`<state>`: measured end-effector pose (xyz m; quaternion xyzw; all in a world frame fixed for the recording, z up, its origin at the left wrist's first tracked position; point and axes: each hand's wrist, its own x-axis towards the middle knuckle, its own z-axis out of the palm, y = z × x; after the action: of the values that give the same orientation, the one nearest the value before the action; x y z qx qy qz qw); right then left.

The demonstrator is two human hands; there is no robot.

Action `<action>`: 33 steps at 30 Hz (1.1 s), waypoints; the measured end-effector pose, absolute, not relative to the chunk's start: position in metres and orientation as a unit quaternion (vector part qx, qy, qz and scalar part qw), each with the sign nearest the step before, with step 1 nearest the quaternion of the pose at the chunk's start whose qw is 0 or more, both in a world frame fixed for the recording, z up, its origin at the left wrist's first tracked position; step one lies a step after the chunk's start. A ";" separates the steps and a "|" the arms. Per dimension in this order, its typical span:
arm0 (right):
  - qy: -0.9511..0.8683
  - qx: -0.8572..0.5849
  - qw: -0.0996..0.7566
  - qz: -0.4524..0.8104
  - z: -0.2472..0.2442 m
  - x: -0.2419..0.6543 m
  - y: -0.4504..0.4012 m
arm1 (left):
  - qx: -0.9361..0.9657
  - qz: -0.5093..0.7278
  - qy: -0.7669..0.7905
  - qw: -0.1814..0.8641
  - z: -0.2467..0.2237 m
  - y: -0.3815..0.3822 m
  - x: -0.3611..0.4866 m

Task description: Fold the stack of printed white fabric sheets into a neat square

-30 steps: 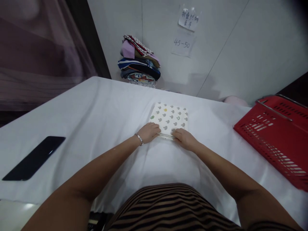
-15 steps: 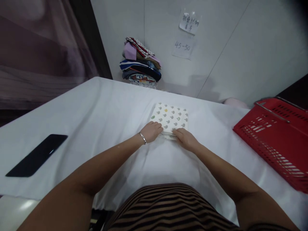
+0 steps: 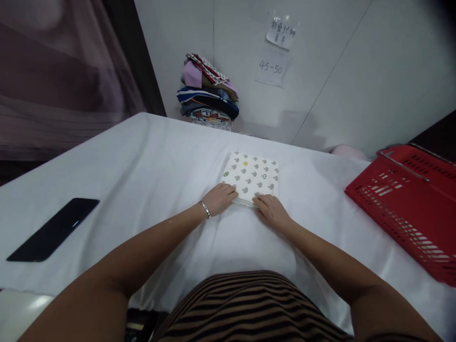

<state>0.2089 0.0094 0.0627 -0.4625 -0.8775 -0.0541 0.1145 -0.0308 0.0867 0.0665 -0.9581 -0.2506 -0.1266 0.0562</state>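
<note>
A folded white cloth [image 3: 251, 175] lies flat on the white-covered table, printed with small grey tree-like shapes and a few green and yellow marks. Its near edge shows several stacked layers. My left hand [image 3: 220, 198], with a silver bracelet at the wrist, is closed on the near left corner. At the near right corner my right hand [image 3: 272, 209] pinches the same edge, fingers on top. Both thumbs are mostly hidden.
A dark flat panel [image 3: 53, 230] lies on the table [image 3: 160, 175] at the left. At the right stands a red plastic basket [image 3: 409, 204]. Behind the table, a stack of folded clothes [image 3: 210, 92] rests against the wall, with handwritten paper signs [image 3: 280, 35] above.
My left hand has slid slightly left and my right hand slightly down along the cloth's near edge. The near edge now looks flatter and straighter.
</note>
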 end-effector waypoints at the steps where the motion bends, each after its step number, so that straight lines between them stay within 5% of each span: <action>1: -0.873 -0.469 0.116 -0.058 0.061 0.209 0.009 | -0.956 -0.130 -0.256 0.066 0.065 0.088 -0.031; 23: -0.866 -0.465 0.143 -0.117 0.034 0.222 0.011 | -0.925 -0.250 -0.260 0.118 0.044 0.097 -0.041; 33: -0.868 -0.475 0.139 -0.034 0.038 0.222 0.003 | -0.926 -0.185 -0.324 0.062 0.035 0.081 -0.046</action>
<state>0.2222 0.0031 0.0375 -0.4747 -0.8685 -0.0343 0.1387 -0.0456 0.0811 0.0346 -0.9255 -0.3243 -0.1854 0.0618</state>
